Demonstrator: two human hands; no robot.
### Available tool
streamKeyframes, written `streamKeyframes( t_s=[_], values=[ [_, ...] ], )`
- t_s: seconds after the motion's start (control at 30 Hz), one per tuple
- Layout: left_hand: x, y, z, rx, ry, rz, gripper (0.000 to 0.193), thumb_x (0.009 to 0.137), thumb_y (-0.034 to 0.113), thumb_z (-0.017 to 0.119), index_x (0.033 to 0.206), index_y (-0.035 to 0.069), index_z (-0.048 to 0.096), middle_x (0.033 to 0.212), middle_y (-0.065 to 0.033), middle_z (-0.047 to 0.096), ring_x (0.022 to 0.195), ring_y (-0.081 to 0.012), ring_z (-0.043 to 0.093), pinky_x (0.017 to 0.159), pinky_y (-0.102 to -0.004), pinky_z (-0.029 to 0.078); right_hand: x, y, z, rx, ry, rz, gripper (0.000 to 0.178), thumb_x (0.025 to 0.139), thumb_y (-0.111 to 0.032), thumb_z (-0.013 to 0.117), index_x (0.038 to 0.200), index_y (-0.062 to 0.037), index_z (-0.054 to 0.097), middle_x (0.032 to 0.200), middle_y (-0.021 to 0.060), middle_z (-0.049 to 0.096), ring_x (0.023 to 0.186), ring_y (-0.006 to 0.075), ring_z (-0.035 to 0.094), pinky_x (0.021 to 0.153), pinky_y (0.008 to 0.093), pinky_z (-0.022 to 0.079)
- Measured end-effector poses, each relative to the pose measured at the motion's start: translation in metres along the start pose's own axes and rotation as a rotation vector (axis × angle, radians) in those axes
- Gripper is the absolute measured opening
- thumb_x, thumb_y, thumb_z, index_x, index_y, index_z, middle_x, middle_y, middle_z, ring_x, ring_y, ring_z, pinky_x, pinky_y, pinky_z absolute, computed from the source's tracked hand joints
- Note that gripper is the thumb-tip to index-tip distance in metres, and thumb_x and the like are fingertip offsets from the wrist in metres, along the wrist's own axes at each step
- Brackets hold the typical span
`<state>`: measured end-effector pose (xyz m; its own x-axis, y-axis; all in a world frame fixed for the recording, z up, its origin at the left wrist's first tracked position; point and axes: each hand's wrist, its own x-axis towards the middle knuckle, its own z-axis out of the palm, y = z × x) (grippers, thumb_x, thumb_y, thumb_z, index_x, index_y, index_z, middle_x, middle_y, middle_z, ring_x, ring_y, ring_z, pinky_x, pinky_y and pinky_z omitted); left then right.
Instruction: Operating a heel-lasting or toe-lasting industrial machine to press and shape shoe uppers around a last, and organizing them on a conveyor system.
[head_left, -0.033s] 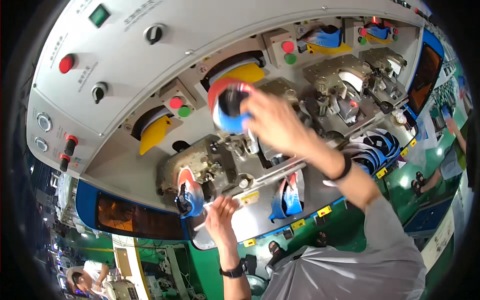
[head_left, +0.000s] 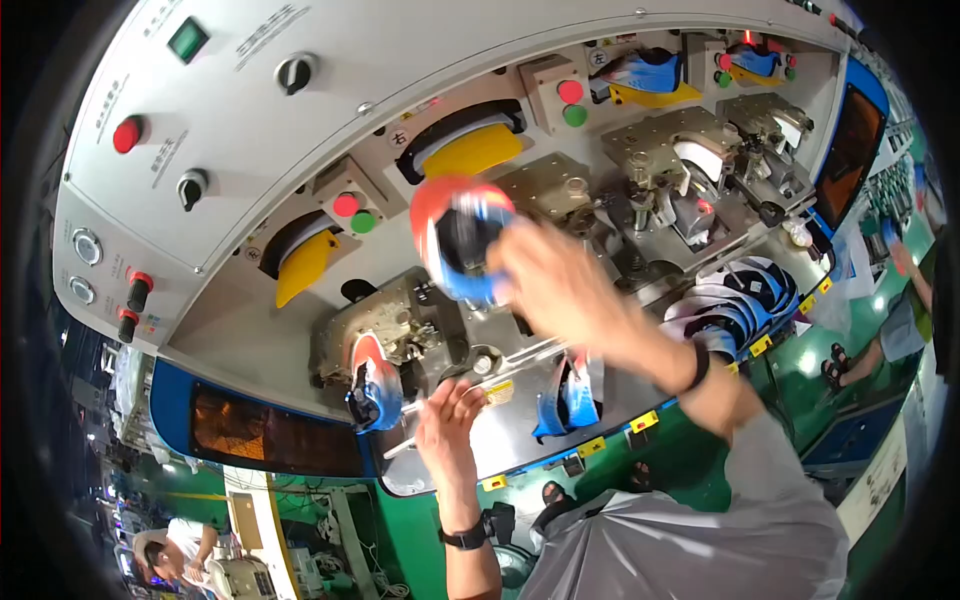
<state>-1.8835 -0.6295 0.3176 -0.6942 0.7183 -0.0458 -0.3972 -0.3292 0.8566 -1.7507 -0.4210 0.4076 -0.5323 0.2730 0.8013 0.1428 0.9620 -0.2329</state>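
Note:
A red, white and blue shoe upper (head_left: 455, 240) with a dark lining is in my right hand (head_left: 565, 285), blurred by motion, above the metal fixtures. My left hand (head_left: 450, 420) holds nothing, its fingers apart over the front ledge. Left of it, another shoe upper (head_left: 376, 390) sits on the nearest metal fixture (head_left: 380, 325). A third shoe upper (head_left: 570, 400), in blue, white and red, lies on the ledge (head_left: 510, 440) between my two arms.
Several stacked shoe uppers (head_left: 745, 295) lie on the ledge to the right. Behind the fixtures are yellow curved pads (head_left: 475, 150) and red-and-green button boxes (head_left: 352, 205). A control panel (head_left: 240, 120) slopes above. One person (head_left: 185, 550) sits at lower left; another (head_left: 900, 310) is at far right.
My right hand has brought the held shoe upper slightly lower and nearer to me. My left hand has risen a little, with its fingers more spread.

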Motion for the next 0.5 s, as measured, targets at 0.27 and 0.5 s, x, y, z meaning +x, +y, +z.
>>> streamKeyframes(
  t_s=[0.27,0.5],
  values=[
    [0.017,-0.076,0.038,-0.297,-0.007,-0.322,0.03,0.103,0.019,0.049,0.123,-0.002,0.056,0.117,-0.0097,0.066,0.104,-0.0203,0.065,0.093,-0.0382,0.054,-0.145,-0.059,-0.04,0.234,-0.173,0.29,0.031,0.073,-0.009,0.079,0.101,-0.0084,0.064,0.107,0.0069,0.058,0.086,0.0228,0.065,0.065,0.0324,0.055],
    [0.069,-0.111,0.026,-0.392,-0.011,-0.451,0.031,0.103,0.021,0.049,0.124,-0.001,0.056,0.119,-0.0112,0.066,0.107,-0.0225,0.065,0.094,-0.04,0.054,-0.164,0.022,-0.025,1.034,0.244,1.336,0.03,0.097,-0.027,0.06,0.104,0.0027,0.064,0.101,0.0124,0.069,0.057,0.0126,0.062,0.038,0.0207,0.038]
  ],
)
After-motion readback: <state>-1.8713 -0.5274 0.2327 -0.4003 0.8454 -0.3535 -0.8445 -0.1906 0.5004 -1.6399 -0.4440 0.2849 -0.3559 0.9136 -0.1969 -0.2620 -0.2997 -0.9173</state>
